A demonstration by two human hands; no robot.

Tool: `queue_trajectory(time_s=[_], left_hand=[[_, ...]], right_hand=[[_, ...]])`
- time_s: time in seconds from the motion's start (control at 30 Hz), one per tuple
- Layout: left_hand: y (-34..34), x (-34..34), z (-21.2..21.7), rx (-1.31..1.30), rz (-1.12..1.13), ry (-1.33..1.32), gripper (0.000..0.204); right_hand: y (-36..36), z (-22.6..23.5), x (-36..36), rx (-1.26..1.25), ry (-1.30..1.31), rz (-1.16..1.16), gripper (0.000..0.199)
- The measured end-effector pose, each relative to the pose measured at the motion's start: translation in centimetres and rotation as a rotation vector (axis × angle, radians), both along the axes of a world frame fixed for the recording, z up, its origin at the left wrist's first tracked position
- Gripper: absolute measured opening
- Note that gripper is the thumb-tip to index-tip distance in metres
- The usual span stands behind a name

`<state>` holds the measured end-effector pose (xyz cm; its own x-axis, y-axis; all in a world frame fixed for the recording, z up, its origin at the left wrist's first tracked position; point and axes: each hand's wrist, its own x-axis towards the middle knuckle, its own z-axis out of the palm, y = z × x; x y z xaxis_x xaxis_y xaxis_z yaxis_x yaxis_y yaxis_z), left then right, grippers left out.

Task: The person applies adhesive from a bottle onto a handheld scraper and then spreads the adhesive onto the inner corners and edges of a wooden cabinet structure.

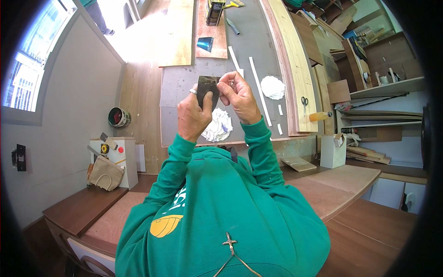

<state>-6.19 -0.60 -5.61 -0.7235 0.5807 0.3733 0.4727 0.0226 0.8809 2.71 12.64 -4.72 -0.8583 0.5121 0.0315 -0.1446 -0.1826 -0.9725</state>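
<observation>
My left hand (194, 113) is closed round a dark, flat rectangular plate (207, 87), its thumb lying across the front face. At the plate's right edge, the thumb and forefinger of my right hand (240, 97) are pinched together; whether they grip that edge or some small bit on it is too small to tell. Both hands are raised over a grey-topped worktable (180, 87). Just below them lies a crumpled white cloth (218, 127), partly behind my left wrist. A second white cloth (272, 87) rests to the right of my right hand.
Narrow white strips (260, 87) lie on the table. Farther off are a blue scraper blade (205, 44), a metal can (214, 12) and a grey-green tool (233, 27). Scissors (304, 102) and an orange bottle (318, 116) occupy the right-hand boards. A bucket (119, 117) stands at left.
</observation>
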Motion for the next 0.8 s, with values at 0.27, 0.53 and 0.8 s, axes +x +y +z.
queue_trajectory(time_s=[0.27, 0.53, 0.8], left_hand=[[-0.2, 0.0, 0.2, 0.026, 0.023, 0.015, 0.021], [-0.5, 0.1, 0.7, 0.078, -0.027, -0.143, 0.021], [-1.7, -0.4, 0.4, 0.044, -0.095, -0.270, 0.023]], right_hand=[[-1.7, 2.1, -0.1, 0.618, -0.119, -0.325, 0.009], [-2.1, 1.1, 0.0, 0.405, 0.231, -0.303, 0.011], [-2.0, 1.2, 0.8, 0.225, 0.210, -0.246, 0.019]])
